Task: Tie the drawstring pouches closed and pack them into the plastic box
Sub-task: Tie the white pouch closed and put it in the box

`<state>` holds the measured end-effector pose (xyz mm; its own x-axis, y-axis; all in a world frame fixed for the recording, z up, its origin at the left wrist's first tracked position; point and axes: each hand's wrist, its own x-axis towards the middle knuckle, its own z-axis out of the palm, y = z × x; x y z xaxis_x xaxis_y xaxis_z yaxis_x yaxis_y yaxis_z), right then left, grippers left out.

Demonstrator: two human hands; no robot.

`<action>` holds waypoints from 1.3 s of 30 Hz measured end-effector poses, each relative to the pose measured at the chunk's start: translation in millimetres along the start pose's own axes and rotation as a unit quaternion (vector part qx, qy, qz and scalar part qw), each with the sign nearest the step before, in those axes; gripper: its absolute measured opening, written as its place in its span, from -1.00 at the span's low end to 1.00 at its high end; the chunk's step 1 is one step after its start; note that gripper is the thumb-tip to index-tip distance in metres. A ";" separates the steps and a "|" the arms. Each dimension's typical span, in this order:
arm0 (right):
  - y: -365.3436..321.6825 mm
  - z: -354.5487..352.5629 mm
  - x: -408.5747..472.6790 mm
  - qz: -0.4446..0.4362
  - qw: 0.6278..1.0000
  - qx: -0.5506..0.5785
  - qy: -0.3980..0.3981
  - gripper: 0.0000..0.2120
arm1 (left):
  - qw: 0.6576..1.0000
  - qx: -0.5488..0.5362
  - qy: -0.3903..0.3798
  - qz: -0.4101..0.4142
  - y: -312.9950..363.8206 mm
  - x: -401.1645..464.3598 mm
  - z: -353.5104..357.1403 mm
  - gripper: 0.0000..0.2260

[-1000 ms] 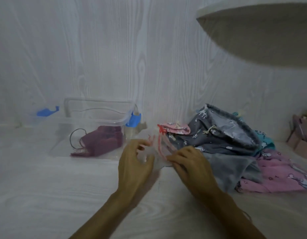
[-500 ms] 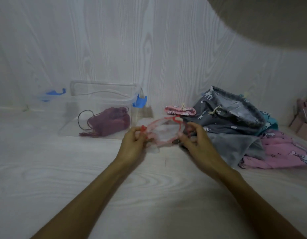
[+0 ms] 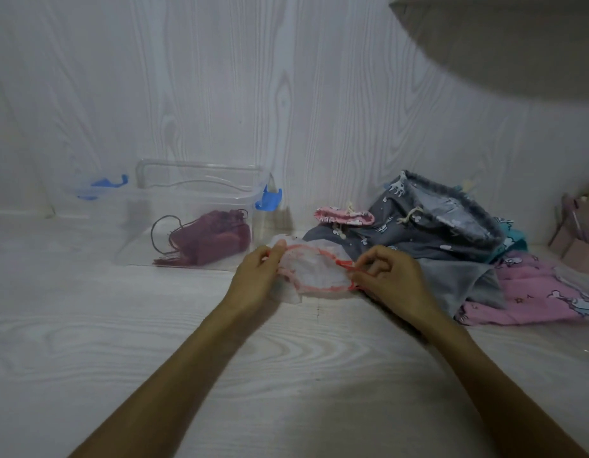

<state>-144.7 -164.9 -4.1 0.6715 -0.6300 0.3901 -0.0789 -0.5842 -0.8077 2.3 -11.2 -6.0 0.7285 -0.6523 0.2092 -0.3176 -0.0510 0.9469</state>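
A sheer white pouch (image 3: 314, 272) with a red drawstring is stretched between my two hands just above the table. My left hand (image 3: 257, 277) pinches its left edge. On its right side, the red cord is gripped by my right hand (image 3: 387, 276). The clear plastic box (image 3: 200, 173) with blue clips stands open at the back left, and a maroon pouch (image 3: 211, 241) with a dark cord lies inside it. A heap of pouches lies to the right: a grey patterned pouch (image 3: 428, 223), a small pink pouch (image 3: 344, 216) and a larger pink pouch (image 3: 534, 292).
The box's lid (image 3: 98, 188) with a blue clip lies behind the box at the left. A pale wood-grain wall (image 3: 286, 94) closes the back. Pink boxes (image 3: 577, 242) sit at the far right edge. A grey rounded shape (image 3: 517, 44) overhangs the top right.
My hands lifted the sheer pouch off the table and pulled apart, spreading its mouth and red cord between them. The view has shifted slightly.
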 end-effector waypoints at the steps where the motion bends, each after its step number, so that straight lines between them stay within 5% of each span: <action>1: 0.4 -5.0 0.9 0.004 0.999 -0.036 -0.007 -0.82 | 0.998 -0.056 -0.025 -0.015 4.5 0.3 -1.9 -0.66; 4: -0.5 -21.6 -1.1 0.037 0.994 -0.080 -0.071 -0.69 | 0.991 -0.094 -0.097 -0.023 2.8 2.1 -8.7 -0.61; 7: -7.3 -31.3 -3.7 0.101 0.983 0.100 -0.118 -0.68 | 0.989 -0.087 -0.106 -0.048 -4.7 4.1 -9.9 -0.52; 9: -7.8 -34.9 1.5 0.134 0.954 0.256 -0.082 -0.72 | 0.992 -0.076 -0.096 -0.043 -7.7 5.8 -9.9 -0.42; 11: -7.7 -39.6 8.4 0.151 0.900 0.408 -0.016 -0.74 | 0.997 0.051 -0.051 0.022 -11.7 7.3 -14.3 -0.38; 13: -6.8 -49.2 12.5 0.151 0.844 0.512 0.055 -0.66 | 0.979 0.182 0.007 0.094 -17.1 10.3 -20.5 -0.51; 15: -8.0 -58.2 12.0 0.139 0.811 0.563 0.080 -0.59 | 0.975 0.187 0.026 0.116 -16.6 8.5 -19.7 -0.58; 20: -13.2 -44.7 6.6 0.174 0.891 0.419 0.005 -0.70 | 0.985 0.111 0.044 0.121 -3.3 -9.7 6.5 -0.63; 26: -3.9 -30.4 5.4 0.214 0.953 0.213 -0.010 -0.68 | 0.955 0.208 0.095 0.191 71.9 31.3 19.7 -0.73; 30: -5.1 -26.7 7.7 0.202 0.971 0.131 -0.001 -0.69 | 0.903 0.421 -0.031 0.078 116.5 82.0 56.2 -0.43; 33: -5.4 -22.2 3.6 0.143 0.989 -0.040 -0.008 -0.72 | 0.862 0.483 -0.154 -0.008 104.4 105.8 77.6 -0.63; 36: -3.0 -22.0 8.5 0.141 0.983 -0.120 0.006 -0.51 | 0.925 0.367 -0.101 0.005 76.3 127.8 70.5 -0.72; 39: 4.9 -19.8 32.4 0.078 0.983 -0.161 0.037 -0.67 | 0.982 0.181 -0.006 0.061 67.7 139.2 54.9 -0.63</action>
<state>-137.9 -198.3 13.4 0.5787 -0.7533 0.3125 -0.4134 -0.6013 -0.6838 48.9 -147.0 73.9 0.6653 -0.6787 0.3111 -0.5988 -0.2363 0.7652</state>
